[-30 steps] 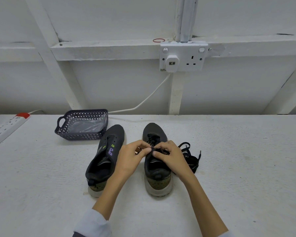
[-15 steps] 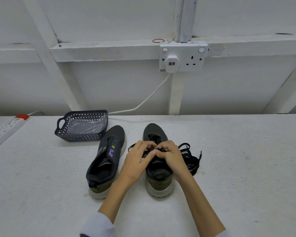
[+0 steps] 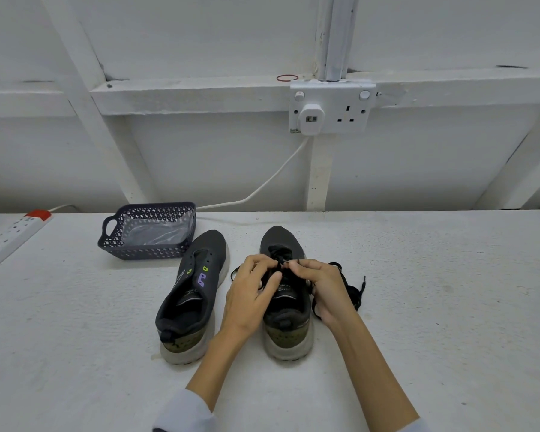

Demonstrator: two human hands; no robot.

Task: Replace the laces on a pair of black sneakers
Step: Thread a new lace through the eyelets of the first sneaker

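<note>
Two black sneakers stand side by side on the white table, toes pointing away from me. The left sneaker (image 3: 194,294) has bare eyelets and no lace. Over the tongue of the right sneaker (image 3: 286,316) both my hands work a black lace (image 3: 354,289). My left hand (image 3: 250,297) pinches the lace near the upper eyelets, and my right hand (image 3: 323,288) pinches it just opposite. Loose loops of lace trail onto the table to the right of the shoe. The eyelets under my fingers are hidden.
A dark perforated basket (image 3: 144,249) with clear plastic inside sits behind the left sneaker. A white power strip (image 3: 11,236) lies at the far left edge. A wall socket (image 3: 331,109) with a plug and white cable is on the back wall.
Both hands have shifted slightly forward along the right sneaker's lacing, and a loop of lace now shows to the left of my left hand.
</note>
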